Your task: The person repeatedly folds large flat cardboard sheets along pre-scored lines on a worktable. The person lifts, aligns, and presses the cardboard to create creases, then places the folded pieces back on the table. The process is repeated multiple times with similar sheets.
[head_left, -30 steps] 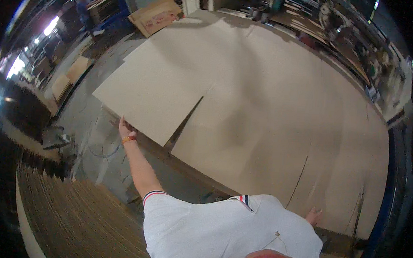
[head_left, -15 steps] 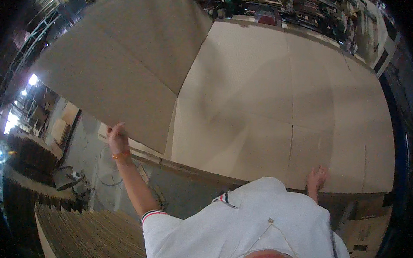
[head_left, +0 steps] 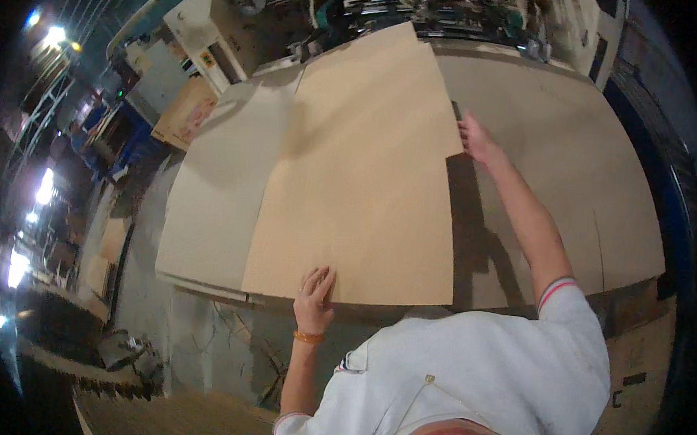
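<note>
A large folded sheet of tan cardboard [head_left: 366,179] lies in front of me, its brighter panel turned over to the right and casting a dark shadow along its right edge. My left hand [head_left: 315,298] rests at the near edge of this panel, fingers stretched out on the surface. Farther off, my right hand [head_left: 477,138] reaches to the panel's notched right edge. Its fingers are spread, with the tips touching or just beside the edge. To the left of the bright panel lies a paler cardboard part [head_left: 220,187].
Brown cardboard [head_left: 564,166] spreads out under and right of the panel. Machinery [head_left: 359,9] stands along the far side. Stacked cardboard sheets [head_left: 173,413] are at the lower left, and a cardboard box [head_left: 639,382] is at the lower right. A blue edge runs down the right.
The raised cardboard panel on the left has swung over to the right. My left hand moved right to the near edge; my right hand went from the near edge to farther away.
</note>
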{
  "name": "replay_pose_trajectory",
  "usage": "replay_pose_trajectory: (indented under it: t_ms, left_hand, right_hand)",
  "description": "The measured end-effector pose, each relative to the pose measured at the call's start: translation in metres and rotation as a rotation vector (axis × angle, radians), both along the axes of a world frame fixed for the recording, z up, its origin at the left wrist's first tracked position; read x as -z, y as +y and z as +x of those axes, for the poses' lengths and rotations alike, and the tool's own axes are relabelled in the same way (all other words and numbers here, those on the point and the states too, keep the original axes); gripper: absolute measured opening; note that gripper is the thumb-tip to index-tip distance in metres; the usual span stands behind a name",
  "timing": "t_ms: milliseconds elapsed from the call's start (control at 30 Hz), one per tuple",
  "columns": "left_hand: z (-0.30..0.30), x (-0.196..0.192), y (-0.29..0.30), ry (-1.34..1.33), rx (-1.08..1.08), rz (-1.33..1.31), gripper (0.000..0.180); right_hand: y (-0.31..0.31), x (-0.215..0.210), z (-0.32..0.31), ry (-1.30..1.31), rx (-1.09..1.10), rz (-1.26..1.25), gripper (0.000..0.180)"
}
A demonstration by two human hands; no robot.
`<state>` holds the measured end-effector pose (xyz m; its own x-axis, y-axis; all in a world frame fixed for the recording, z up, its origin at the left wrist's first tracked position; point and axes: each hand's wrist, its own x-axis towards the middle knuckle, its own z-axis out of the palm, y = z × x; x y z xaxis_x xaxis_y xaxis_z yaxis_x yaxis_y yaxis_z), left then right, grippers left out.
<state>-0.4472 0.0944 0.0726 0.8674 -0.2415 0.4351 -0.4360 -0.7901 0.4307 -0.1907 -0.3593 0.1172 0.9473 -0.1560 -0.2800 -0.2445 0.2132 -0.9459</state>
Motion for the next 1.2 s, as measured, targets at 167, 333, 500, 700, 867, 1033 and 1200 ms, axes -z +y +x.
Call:
replay_pose_trajectory:
  t_ms: [167, 333, 500, 700, 867, 1033, 1200]
  left_hand:
    - [0.007, 0.012, -0.025, -0.08, -0.013, 0.001, 0.061]
    - [-0.006, 0.02, -0.005, -0.152, -0.191, -0.082, 0.049]
    - [0.015, 0.022, -0.017, -0.17, -0.208, -0.229, 0.04]
    - [0.024, -0.003, 0.021, -0.158, -0.249, -0.244, 0.034]
    - [0.048, -0.038, 0.067, -0.341, -0.098, -0.05, 0.031]
    - [0.075, -0.015, 0.18, -0.298, -0.508, -0.024, 0.028]
    - [0.087, -0.086, 0.17, -0.338, -0.475, -0.333, 0.036]
  right_hand:
    - [-0.045, 0.047, 0.112, -0.032, 0.16, -0.43, 0.071]
    - [0.062, 0.037, 0.083, -0.003, 0.07, 0.011, 0.069]
    - [0.051, 0.062, 0.098, -0.137, 0.1, 0.36, 0.065]
    - [0.007, 0.037, -0.016, -0.129, -0.127, 0.338, 0.045]
    - [-0.153, 0.146, -0.218, 0.096, 0.867, -1.134, 0.044]
    - [-0.301, 0.246, -0.42, 1.049, 1.025, -1.43, 0.053]
    - [-0.319, 0.25, -0.441, 0.739, 1.161, -0.986, 0.046]
